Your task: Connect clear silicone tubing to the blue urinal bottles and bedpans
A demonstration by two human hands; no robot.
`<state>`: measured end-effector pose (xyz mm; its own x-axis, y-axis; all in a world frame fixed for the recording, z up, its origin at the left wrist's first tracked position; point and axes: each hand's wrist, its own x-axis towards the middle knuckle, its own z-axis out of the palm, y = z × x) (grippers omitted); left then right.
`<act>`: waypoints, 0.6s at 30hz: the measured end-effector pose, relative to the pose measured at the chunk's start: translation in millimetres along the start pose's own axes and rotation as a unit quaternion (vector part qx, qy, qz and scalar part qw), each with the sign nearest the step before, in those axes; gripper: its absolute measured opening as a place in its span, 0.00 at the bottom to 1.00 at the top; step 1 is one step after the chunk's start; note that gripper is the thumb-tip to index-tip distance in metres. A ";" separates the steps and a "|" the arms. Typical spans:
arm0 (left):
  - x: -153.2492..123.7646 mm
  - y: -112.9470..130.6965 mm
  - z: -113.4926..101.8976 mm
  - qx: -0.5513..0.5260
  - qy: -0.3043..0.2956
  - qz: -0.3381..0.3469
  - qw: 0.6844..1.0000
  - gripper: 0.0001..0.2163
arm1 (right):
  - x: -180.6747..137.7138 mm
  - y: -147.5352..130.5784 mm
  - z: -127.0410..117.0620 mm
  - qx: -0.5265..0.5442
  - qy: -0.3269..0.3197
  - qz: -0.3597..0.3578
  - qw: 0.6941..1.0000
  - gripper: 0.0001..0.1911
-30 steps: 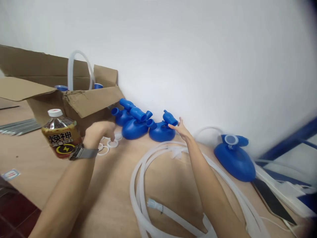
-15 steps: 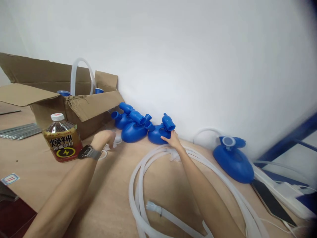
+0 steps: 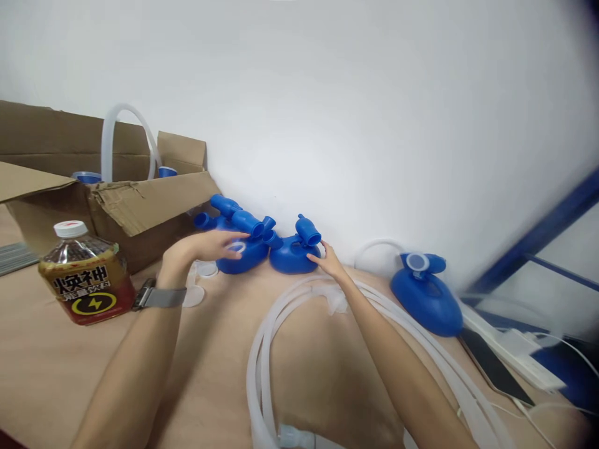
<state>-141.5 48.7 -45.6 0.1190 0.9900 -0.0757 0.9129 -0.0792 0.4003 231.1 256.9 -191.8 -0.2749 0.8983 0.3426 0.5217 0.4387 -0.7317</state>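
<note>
My right hand (image 3: 331, 260) grips the right side of a blue urinal bottle (image 3: 291, 259), thumb in front and fingers behind. This bottle lies on the table by the wall, its wide spout tipped up to the right. My left hand (image 3: 206, 246), with a watch on its wrist, hovers before a neighbouring blue urinal bottle (image 3: 250, 257). Between its thumb and forefinger is a small white ring-shaped cap (image 3: 238, 247). Partly hidden behind my left wrist, white caps (image 3: 206, 269) lie on the table. A further blue urinal bottle sits behind, against the carton.
Coiled translucent tubing (image 3: 264, 349) lies between my forearms. An open carton (image 3: 140, 209) holds more blue parts and tubing. A drink bottle (image 3: 87, 274) stands left. On the right are another blue urinal bottle (image 3: 425, 302), a phone (image 3: 496, 368) and a power strip (image 3: 515, 355).
My left hand has lifted from the white caps and moved right to the middle blue bottle, with a white ring-shaped cap at its fingertips. My right hand stays on its bottle. The view has shifted slightly.
</note>
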 end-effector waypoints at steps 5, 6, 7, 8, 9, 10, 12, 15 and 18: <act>2.3 25.7 -0.2 -0.004 0.065 0.155 0.986 0.21 | 24.2 -16.7 23.1 0.086 -0.030 -0.019 0.996 0.47; 2.8 27.6 -0.1 -0.008 0.089 0.160 0.983 0.19 | 23.4 -19.1 25.7 0.096 -0.040 -0.021 0.994 0.46; 4.0 28.7 0.4 -0.011 0.112 0.160 0.981 0.16 | 21.1 -21.2 26.9 0.103 -0.048 -0.021 0.993 0.45; 5.9 29.2 1.3 -0.012 0.135 0.157 0.978 0.15 | 17.4 -22.9 26.5 0.108 -0.054 -0.021 0.992 0.45; 8.7 29.3 2.9 -0.011 0.153 0.155 0.976 0.15 | 12.8 -24.3 24.5 0.111 -0.061 -0.021 0.992 0.45; 12.4 29.3 5.4 -0.008 0.167 0.154 0.974 0.16 | 7.3 -25.7 21.3 0.112 -0.071 -0.022 0.991 0.46; 22.0 29.5 13.7 -0.005 0.181 0.158 0.971 0.15 | -4.7 -28.6 12.3 0.112 -0.094 -0.023 0.989 0.48; 38.0 32.1 33.1 -0.010 0.154 0.179 0.972 0.12 | -22.6 -33.9 -1.2 0.105 -0.124 -0.027 0.986 0.48; 49.6 35.6 51.6 -0.020 0.123 0.207 0.970 0.16 | -36.9 -40.5 -9.4 0.088 -0.131 -0.034 0.987 0.46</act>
<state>-83.0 88.9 -82.2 0.3706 0.8729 0.3172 0.7909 -0.4757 0.3849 227.8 206.2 -169.2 -0.5157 0.8203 0.2474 0.3529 0.4665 -0.8111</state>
